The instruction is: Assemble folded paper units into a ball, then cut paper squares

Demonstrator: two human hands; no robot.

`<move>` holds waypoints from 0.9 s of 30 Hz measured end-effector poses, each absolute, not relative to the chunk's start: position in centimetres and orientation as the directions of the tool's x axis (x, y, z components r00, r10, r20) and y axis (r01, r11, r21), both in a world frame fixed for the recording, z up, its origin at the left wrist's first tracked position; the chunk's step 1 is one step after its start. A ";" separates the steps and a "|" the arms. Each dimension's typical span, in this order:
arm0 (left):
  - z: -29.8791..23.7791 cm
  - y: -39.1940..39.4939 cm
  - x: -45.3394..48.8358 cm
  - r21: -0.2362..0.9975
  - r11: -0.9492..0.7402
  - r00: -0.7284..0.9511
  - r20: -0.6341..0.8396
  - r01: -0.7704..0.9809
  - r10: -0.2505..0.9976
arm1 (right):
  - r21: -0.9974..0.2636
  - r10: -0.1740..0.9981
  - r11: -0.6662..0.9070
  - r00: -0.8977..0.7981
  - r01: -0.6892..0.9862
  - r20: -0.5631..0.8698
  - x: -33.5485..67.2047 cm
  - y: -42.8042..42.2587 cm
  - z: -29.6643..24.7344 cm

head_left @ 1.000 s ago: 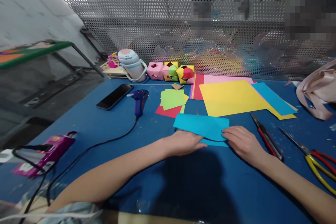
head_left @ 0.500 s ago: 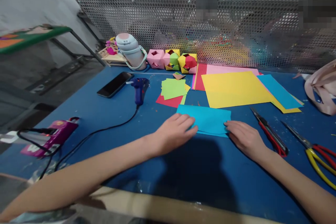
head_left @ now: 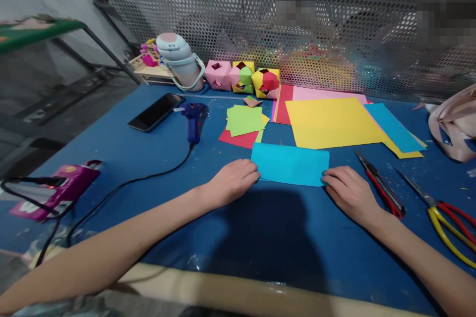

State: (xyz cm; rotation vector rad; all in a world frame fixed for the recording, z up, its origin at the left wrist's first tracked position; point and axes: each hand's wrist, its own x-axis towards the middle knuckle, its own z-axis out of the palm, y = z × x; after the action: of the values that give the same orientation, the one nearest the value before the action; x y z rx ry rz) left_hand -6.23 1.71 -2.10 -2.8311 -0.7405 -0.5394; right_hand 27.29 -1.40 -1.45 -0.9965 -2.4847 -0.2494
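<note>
A folded sheet of blue paper lies on the blue table in front of me, its fold along the far side and its loose edges toward me. My left hand is closed at the paper's left end, with the fingertips pinching the near left corner. At the near right corner, my right hand is closed too, its thumb and fingers gripping the edge. Beyond the paper are green paper squares on top of red and yellow pieces.
Right of my right hand lie a box cutter and scissors. Yellow paper and a blue strip lie behind. To the left are a glue gun with its cord, a phone and a power strip. Folded paper shapes and a bottle stand behind.
My left hand has slid from the top of the blue paper to its left end, and its fingers have closed on the corner. My right hand stays at the right corner. The view has shifted slightly.
</note>
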 end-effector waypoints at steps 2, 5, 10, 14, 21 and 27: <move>-2.2 1.7 -6.2 -0.029 -0.864 0.803 0.385 0.503 0.454 | 0.011 0.614 0.722 -0.647 0.692 0.452 27.3 -1.5 -1.2; -1.9 1.6 -6.1 0.034 -0.862 0.789 0.384 0.507 0.479 | -0.005 0.629 0.718 -0.646 0.696 0.434 27.3 -1.8 -1.2; -1.2 1.6 -6.2 0.207 -0.826 0.733 0.383 0.525 0.562 | -0.080 0.646 0.711 -0.603 0.699 0.468 27.5 -2.4 -1.5; -1.2 1.8 -6.3 0.311 -0.804 0.703 0.391 0.507 0.594 | -0.130 0.663 0.700 -0.570 0.702 0.485 27.7 -2.3 -1.7; -1.4 1.7 -6.5 0.297 -0.816 0.705 0.410 0.496 0.579 | -0.082 0.652 0.694 -0.576 0.716 0.493 27.7 -1.8 -1.6; -1.3 1.7 -6.5 0.310 -0.800 0.714 0.362 0.514 0.599 | -0.094 0.678 0.675 -0.565 0.732 0.470 27.9 -1.8 -1.9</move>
State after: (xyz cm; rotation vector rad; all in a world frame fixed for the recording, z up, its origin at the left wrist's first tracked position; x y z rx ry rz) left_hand -6.51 1.68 -1.29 -3.0805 -1.0108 -0.7597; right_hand 27.86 -1.77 -1.88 -1.0922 -2.4149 -0.1520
